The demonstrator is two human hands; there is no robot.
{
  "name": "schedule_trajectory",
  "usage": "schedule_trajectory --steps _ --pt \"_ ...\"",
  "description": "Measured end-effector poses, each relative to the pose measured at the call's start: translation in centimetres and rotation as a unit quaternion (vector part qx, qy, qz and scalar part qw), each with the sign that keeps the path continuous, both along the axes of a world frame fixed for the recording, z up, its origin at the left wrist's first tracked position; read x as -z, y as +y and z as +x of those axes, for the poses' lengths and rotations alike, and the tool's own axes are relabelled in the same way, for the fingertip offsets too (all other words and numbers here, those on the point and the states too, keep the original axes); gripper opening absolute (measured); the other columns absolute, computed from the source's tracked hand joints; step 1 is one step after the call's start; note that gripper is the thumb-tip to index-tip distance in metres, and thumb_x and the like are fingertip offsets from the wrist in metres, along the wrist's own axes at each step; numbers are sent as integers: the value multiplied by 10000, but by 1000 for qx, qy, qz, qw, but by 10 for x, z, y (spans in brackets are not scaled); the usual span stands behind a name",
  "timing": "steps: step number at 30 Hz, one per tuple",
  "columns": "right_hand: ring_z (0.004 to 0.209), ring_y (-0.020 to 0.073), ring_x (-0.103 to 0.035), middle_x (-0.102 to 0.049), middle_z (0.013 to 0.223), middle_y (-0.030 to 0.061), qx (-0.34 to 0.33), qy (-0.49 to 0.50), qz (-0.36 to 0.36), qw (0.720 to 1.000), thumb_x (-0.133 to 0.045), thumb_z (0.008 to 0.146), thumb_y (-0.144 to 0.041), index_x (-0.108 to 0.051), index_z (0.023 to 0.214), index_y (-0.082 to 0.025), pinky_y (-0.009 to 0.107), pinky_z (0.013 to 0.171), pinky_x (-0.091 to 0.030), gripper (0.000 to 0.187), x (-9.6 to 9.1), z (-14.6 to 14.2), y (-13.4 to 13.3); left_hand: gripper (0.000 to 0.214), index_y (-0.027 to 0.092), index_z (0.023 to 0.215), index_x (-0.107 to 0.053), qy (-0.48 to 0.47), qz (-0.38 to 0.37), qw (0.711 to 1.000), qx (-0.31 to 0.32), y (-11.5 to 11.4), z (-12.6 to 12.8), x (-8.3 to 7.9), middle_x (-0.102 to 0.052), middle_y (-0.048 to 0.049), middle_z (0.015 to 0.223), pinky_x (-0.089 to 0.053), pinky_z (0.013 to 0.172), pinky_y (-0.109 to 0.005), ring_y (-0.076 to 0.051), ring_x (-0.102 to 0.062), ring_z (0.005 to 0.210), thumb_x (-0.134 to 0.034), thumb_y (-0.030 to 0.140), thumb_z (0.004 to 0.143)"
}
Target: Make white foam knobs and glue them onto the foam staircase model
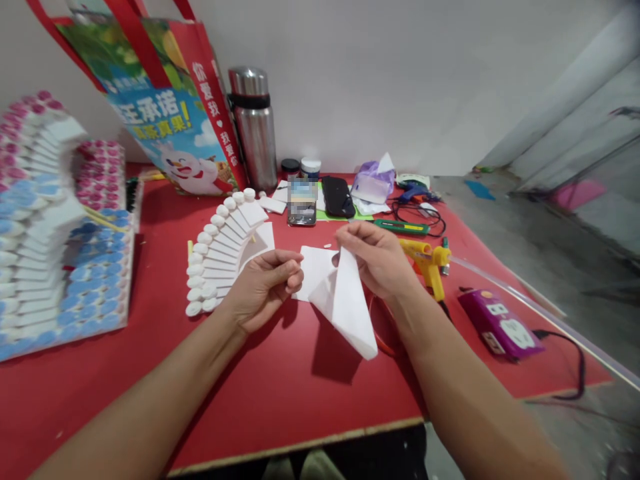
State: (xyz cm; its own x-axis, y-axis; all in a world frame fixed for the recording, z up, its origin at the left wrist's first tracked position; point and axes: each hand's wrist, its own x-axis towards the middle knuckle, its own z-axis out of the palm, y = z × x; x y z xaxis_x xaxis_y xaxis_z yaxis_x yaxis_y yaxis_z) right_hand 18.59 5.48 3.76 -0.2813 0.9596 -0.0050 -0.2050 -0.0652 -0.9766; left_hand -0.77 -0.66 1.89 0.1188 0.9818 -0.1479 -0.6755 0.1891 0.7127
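Note:
My right hand (pixel 375 257) pinches a folded, thin white sheet (pixel 353 310) between thumb and fingers, and its lower corner hangs above the red table. Behind it shows another flat white piece (pixel 313 267); whether the two are joined I cannot tell. Thumb and fingers of my left hand (pixel 273 283) are pressed together beside that piece, and anything between them is too small to see. Close to the left hand stands a fan-shaped white construction (pixel 223 257) with round white caps along its outer edge.
On the right lie a yellow glue gun (pixel 427 263), a green utility knife (pixel 403 227) and a purple power socket (pixel 500 323). A steel thermos (pixel 255 130), phone (pixel 301 203) and bag (pixel 170 127) stand or lie at the back. Blue and pink capped structures (pixel 95 287) fill the left.

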Motion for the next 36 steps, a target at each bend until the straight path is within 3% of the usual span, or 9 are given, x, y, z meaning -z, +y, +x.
schedule_trajectory --steps 8,10,13,17,20,22,27,32,36 --pt "569 96 -549 -635 656 -39 139 37 -8 990 -889 633 -363 -695 757 -200 249 564 -467 281 12 9 20 115 199 873 -788 -57 128 972 190 -27 1 -23 -581 66 512 -352 364 -94 -8 -442 327 -760 308 898" --pt "559 94 -539 -628 649 -41 129 28 -8 991 -882 639 -367 -696 768 -195 248 556 -456 284 15 8 21 351 292 1267 -733 43 153 932 326 -39 12 -29 -798 -28 894 -557 625 -169 -105 -735 692 -719 215 925" --pt "579 86 -537 -630 667 -42 113 24 3 993 -873 643 -350 -698 783 -185 239 580 -458 278 17 7 19 737 267 1437 -628 110 263 840 461 -52 27 -34 -628 -118 1463 -493 1077 -381 -314 -593 1347 -887 275 748" --pt "647 96 -563 -644 750 -35 98 5 8 995 -857 657 -340 -693 847 -193 245 631 -492 291 13 7 16 173 191 935 -850 170 115 946 251 -48 26 -24 -691 -45 598 -434 467 -241 -108 -538 437 -775 332 869" --pt "676 112 -568 -650 808 -18 100 -22 25 994 -841 675 -361 -685 902 -205 256 628 -503 317 8 7 13 147 212 962 -824 196 97 972 -81 -30 14 -14 -579 24 567 -357 471 -205 -65 -411 464 -816 283 833" --pt "656 117 -549 -640 806 -13 108 -38 37 993 -829 689 -379 -681 937 -214 254 588 -481 332 5 7 11 243 216 1033 -792 194 97 960 -174 -19 7 -11 -624 9 710 -400 541 -186 -76 -489 583 -836 313 814" --pt "693 123 -566 -659 838 6 140 -88 128 978 -782 775 -350 -695 952 -204 260 640 -481 246 1 4 3 702 160 1022 -736 100 49 993 -38 -14 7 -9 -651 -41 749 -388 458 -227 -128 -545 584 -719 788 709" --pt "702 116 -584 -667 923 11 131 -135 145 971 -778 784 -328 -689 952 -208 263 659 -493 225 -3 -1 -3 280 166 915 -741 104 -11 994 -36 -18 15 -2 -666 0 664 -433 483 -217 -98 -547 505 -840 401 798" --pt "645 130 -605 -685 873 18 11 -27 -5 1000 -770 777 -548 -654 1079 -221 253 557 -483 460 -7 -3 -5 213 149 1023 -749 6 -54 997 -61 -11 11 -4 -772 -78 889 -593 723 -306 -216 -729 794 -769 286 862"
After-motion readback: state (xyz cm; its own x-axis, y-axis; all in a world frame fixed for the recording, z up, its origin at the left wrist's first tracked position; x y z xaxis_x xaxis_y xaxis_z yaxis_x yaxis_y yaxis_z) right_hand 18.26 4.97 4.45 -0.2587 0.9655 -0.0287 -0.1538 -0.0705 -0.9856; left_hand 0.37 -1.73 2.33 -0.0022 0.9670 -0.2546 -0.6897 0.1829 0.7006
